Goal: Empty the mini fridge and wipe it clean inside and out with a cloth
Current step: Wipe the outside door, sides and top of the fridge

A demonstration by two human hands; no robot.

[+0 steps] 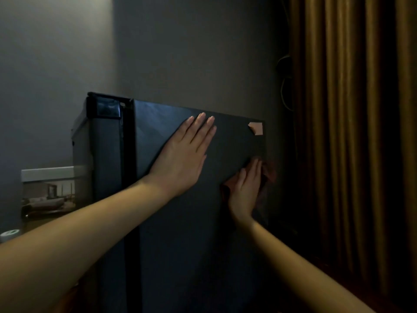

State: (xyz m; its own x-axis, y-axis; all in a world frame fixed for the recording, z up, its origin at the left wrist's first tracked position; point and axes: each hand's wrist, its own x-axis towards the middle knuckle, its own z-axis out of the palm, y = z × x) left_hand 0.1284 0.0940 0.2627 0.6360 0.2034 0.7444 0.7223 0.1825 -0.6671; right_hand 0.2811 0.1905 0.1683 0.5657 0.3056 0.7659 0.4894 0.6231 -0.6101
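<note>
The black mini fridge (185, 233) fills the middle of the dim view, its side panel facing me and its door edge at the left. My left hand (182, 154) lies flat on the upper part of that panel, fingers straight and together. Lower and further right, my right hand (246, 190) presses a reddish-brown cloth (267, 171) against the panel near its rear edge, fingers straight over the cloth. Most of the cloth is hidden under the hand.
A small tan sticker (256, 128) sits near the panel's top rear corner. Brown curtains (352, 132) hang at the right, close behind the fridge. A grey wall (191, 53) is behind. At the left stands a low table with a framed picture (47, 195) and a white round object (10, 234).
</note>
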